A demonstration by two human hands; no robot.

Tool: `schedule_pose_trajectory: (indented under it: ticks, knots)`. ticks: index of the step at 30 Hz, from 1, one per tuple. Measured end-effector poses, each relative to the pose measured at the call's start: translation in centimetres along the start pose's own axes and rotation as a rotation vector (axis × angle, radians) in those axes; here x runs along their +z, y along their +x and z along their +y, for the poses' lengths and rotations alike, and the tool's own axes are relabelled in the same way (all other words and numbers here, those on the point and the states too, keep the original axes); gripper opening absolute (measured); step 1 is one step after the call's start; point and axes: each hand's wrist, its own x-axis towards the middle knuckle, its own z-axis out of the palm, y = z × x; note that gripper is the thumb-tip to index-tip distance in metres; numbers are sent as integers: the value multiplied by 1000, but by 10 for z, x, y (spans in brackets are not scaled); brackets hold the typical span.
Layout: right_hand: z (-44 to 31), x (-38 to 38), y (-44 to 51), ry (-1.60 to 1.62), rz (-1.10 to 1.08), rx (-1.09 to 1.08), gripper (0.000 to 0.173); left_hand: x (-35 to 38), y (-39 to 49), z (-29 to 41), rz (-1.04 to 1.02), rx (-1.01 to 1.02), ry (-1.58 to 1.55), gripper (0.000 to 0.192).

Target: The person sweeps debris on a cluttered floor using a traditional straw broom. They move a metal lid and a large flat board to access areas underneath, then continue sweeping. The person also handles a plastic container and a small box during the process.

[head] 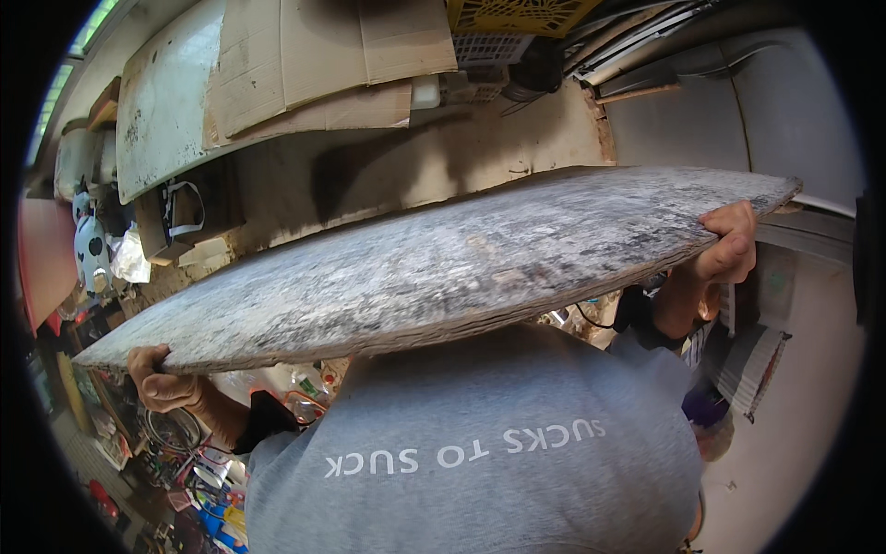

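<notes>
A large weathered plywood board [443,256] spans the view in front of my chest, its grey-white face mottled with dark stains. Layers show along its rough near edge. My left hand [163,381] grips that edge close to the left corner. Toward the opposite end, my right hand [730,244] clasps the same edge, with the fingers curled at the board's rim. The board is tilted, its right end higher in the picture. Below it is the grey shirt [477,498] on my body, bearing printed writing.
Flattened cardboard [332,62] lies over a stained pale panel [163,97] beyond the board. A yellow plastic crate [519,15] stands at the top. Mixed clutter [201,478] fills the lower left. Grey panels [678,124] stand at upper right, above pale floor [796,388].
</notes>
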Motion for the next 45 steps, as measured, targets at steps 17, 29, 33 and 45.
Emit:
schedule_pose_trajectory:
  ticks: [17,29,33,45]
  knots:
    - [-62,38,-34,-38,-51,-104,43,-10,-12,-70,-29,-71,36,46]
    - [154,-105,-97,61,469,765,47,-13,-30,-59,-63,-145,124,44]
    - [266,-137,-120,449,558,1193,63,-37,-29,-35,-90,-190,201,45]
    - [414,-177,-211,1452,30,669,83,-27,-50,256,-39,81,41,58]
